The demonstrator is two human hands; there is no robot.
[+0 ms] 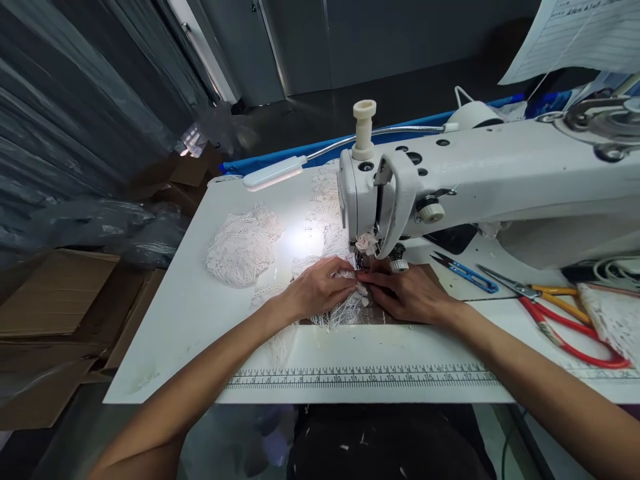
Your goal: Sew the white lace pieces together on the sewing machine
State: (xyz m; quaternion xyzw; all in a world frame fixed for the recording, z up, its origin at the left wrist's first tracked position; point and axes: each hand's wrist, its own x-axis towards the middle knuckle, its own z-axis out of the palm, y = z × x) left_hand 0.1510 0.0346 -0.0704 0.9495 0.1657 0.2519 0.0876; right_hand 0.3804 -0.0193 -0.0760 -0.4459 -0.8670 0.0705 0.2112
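Both hands are at the needle of a white sewing machine (470, 173). My left hand (323, 288) pinches white lace (337, 313) just left of the presser foot, thumb and fingers together. On the other side, my right hand (407, 291) is bent with its fingertips close to the foot, resting on a brown sheet (430, 275) and the lace edge. Whether those fingertips grip anything is hard to see. More lace runs behind the needle, and a bunched lace piece (243, 247) lies to the left.
A lit lamp (275, 173) on a bendy neck shines on the table. Blue thread snips (465, 272) and scissors (560, 307) with red and orange handles lie right of my right hand. A printed ruler (360, 377) runs along the front edge. Cardboard boxes (55, 293) stand left.
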